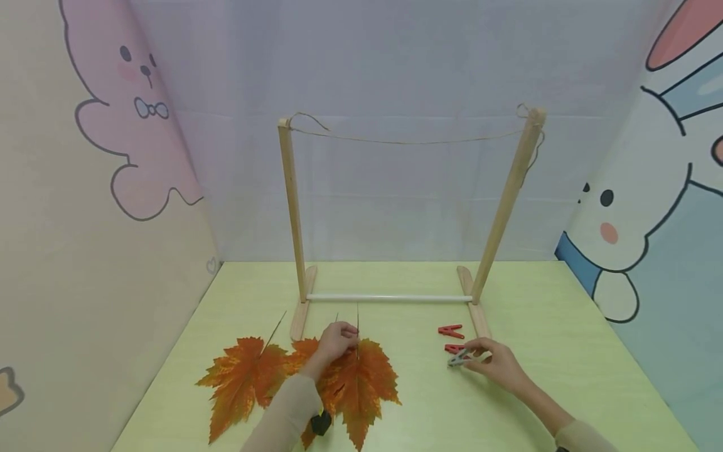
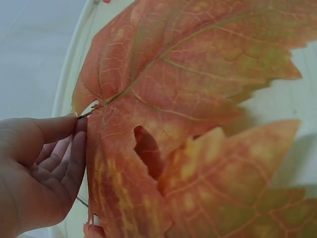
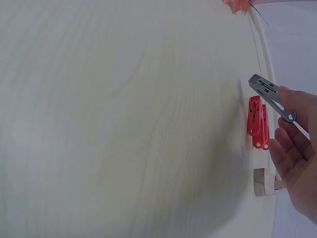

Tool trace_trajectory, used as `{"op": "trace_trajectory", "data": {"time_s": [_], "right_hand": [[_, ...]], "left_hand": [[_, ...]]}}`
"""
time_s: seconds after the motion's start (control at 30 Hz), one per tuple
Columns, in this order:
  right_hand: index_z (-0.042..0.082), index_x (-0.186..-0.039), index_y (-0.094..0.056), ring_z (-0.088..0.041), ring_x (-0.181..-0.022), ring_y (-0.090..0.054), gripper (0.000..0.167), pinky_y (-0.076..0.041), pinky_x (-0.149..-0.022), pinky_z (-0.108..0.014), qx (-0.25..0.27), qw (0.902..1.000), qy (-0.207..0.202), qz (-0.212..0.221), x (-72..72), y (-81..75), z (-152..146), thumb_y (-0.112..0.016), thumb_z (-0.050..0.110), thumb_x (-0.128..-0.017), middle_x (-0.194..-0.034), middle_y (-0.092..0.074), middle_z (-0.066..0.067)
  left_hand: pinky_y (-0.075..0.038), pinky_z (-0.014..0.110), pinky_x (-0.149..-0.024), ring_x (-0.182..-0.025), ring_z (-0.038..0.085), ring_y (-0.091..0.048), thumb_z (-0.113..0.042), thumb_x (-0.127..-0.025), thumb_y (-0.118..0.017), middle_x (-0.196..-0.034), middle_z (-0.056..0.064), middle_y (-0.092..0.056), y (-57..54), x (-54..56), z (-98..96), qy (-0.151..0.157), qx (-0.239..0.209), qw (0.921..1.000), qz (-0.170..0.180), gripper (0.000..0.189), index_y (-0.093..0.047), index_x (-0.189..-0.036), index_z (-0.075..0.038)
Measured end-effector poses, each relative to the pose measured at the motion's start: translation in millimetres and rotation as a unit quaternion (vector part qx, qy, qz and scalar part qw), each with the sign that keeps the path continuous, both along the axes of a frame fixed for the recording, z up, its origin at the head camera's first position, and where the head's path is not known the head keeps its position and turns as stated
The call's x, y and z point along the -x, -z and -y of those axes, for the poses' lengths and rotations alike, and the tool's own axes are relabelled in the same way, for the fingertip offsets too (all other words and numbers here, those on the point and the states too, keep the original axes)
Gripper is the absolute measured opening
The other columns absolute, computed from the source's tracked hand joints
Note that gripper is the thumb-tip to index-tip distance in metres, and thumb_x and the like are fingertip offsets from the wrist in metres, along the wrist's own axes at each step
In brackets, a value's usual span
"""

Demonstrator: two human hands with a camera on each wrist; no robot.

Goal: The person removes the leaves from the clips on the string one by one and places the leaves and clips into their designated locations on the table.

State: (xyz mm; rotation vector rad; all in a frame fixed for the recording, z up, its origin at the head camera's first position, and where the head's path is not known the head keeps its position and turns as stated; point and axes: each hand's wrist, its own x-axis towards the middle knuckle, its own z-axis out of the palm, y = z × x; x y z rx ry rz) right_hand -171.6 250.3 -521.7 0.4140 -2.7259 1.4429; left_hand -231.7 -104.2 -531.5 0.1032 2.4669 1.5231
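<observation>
My left hand (image 1: 337, 342) pinches the thin stem of an orange artificial maple leaf (image 1: 367, 376) between thumb and fingers. In the left wrist view the leaf (image 2: 148, 84) spreads out from the fingertips, overlapping another leaf below it. A second leaf (image 1: 240, 376) lies on the table to the left, and part of one more shows behind the forearm. My right hand (image 1: 499, 364) pinches a grey clothespin (image 1: 459, 358), which the right wrist view shows tilted between thumb and fingers. Close behind it two red clothespins (image 1: 450, 331) lie on the table.
At the back stands a wooden frame with a left post (image 1: 292, 207), a right post (image 1: 508, 201) and a white bottom rod (image 1: 390, 298). A sagging twine (image 1: 407, 143) is tied between the post tops. Cartoon-printed cloths surround the pale yellow table (image 1: 542, 295).
</observation>
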Motion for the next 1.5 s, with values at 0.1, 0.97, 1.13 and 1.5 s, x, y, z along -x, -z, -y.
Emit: {"op": "trace_trajectory", "data": {"time_s": [0.1,0.97,1.13,1.5], "right_hand": [[-0.001,-0.096,-0.064,-0.013,-0.077,-0.056,0.028,-0.049,-0.059,-0.023,0.0,1.0,-0.005,0.002,-1.9,1.1,-0.5,-0.074,0.01,-0.073,-0.084,-0.065,-0.01],[0.005,-0.091,-0.065,-0.003,-0.069,-0.049,0.026,-0.043,-0.057,-0.021,-0.1,0.9943,0.011,-0.035,-13.1,16.7,5.5,-0.077,0.01,-0.069,-0.08,-0.059,0.002],[0.006,-0.09,-0.065,-0.006,-0.07,-0.049,0.027,-0.042,-0.059,-0.022,-0.123,0.9913,0.034,-0.033,-10.8,18.5,6.5,-0.078,0.01,-0.067,-0.078,-0.058,0.004],[0.006,-0.087,-0.066,-0.005,-0.068,-0.049,0.026,-0.042,-0.059,-0.022,-0.114,0.9906,0.051,-0.057,-8.7,23.3,8.2,-0.079,0.004,-0.063,-0.077,-0.058,0.005]], "left_hand": [[-0.051,0.03,-0.058,-0.069,0.018,-0.061,-0.002,-0.083,-0.062,-0.082,0.011,-0.064,2.3,-2.9,-0.6,0.007,0.039,0.9986,-0.034,0.012,-0.063,-0.093,0.005],[-0.05,0.029,-0.062,-0.069,0.014,-0.059,-0.009,-0.082,-0.063,-0.078,0.003,-0.064,13.9,1.5,4.6,0.024,0.099,0.9897,-0.1,0.014,-0.066,-0.094,-0.002],[-0.049,0.029,-0.061,-0.068,0.014,-0.058,-0.009,-0.082,-0.064,-0.077,0.002,-0.064,14.9,1.0,4.4,0.023,0.095,0.9906,-0.096,0.014,-0.066,-0.094,-0.002],[-0.049,0.028,-0.06,-0.066,0.011,-0.057,-0.009,-0.081,-0.065,-0.076,0.001,-0.062,19.2,2.2,4.7,0.025,0.089,0.9915,-0.091,0.014,-0.066,-0.093,-0.003]]}}
